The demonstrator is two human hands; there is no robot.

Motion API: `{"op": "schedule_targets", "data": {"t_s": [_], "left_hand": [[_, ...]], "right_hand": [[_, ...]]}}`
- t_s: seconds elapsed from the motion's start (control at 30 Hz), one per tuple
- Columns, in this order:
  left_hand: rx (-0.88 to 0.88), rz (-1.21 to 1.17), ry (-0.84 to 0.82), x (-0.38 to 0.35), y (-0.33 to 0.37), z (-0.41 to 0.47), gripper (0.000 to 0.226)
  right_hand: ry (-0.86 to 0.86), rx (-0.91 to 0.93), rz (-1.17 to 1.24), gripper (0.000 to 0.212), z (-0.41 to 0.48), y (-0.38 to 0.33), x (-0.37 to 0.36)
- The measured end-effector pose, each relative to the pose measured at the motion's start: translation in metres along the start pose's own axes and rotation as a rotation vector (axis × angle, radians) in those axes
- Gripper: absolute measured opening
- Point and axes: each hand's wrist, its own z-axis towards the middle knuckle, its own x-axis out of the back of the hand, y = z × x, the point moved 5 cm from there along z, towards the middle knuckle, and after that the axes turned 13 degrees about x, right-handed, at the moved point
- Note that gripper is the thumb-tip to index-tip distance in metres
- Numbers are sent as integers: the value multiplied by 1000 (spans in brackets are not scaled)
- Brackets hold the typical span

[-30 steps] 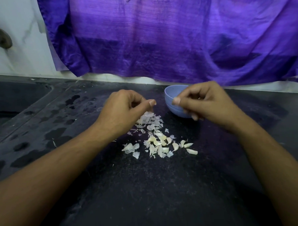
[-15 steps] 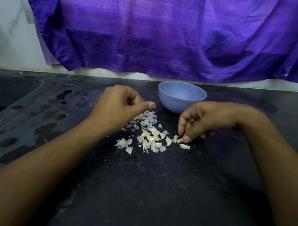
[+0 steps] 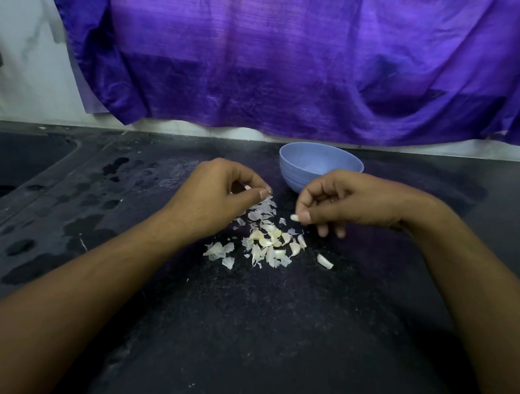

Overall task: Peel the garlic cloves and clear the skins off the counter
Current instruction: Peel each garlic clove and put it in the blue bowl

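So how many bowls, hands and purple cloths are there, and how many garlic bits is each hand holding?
Bowls: 1, the blue bowl
Hands: 2, the left hand and the right hand
Purple cloths: 1, the purple cloth
Garlic bits held: 1 garlic clove in the right hand; the left hand's pinch is too hidden to tell
Total: 5
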Motion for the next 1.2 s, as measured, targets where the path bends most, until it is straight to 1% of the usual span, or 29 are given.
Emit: {"op": "schedule_targets", "data": {"t_s": [0.1,0.17,0.27,0.43,0.5,0.57,0.67,0.8,0.9,1.07,1.2], "left_hand": [[83,-156,-101,-3,-1,-1,18],[147,-276,-161,-5,-2,-2,21],[231,-379,-182,-5,-6,-1,21],[344,-476,-157,-2,-10,2,25],[363,-513,-176,-3,-11,2,20],[365,-528,-181,-4,-11,2,16],[368,-526,-155,-5,-12,2,20],[388,-576,-183,-7,-13,2,20],[410,-634,-234,-10,-13,2,17],[438,-641,-226,-11,-14,2,21],[459,-637,-218,-12,-15,1,22]], "right_hand": [[199,151,126,4,10,-13,-3],[286,218,196,8,17,-14,-11],[352,271,237,14,24,-8,-22],[463,330,274,7,29,-6,-25],[484,336,270,8,29,-5,-23],[490,337,244,9,28,-4,-22],[490,337,185,15,27,-5,-26],[574,377,31,8,25,-5,-21],[630,413,-96,8,22,-7,-16],[620,419,-108,10,22,-10,-19],[601,454,-231,10,22,-15,-19]]}}
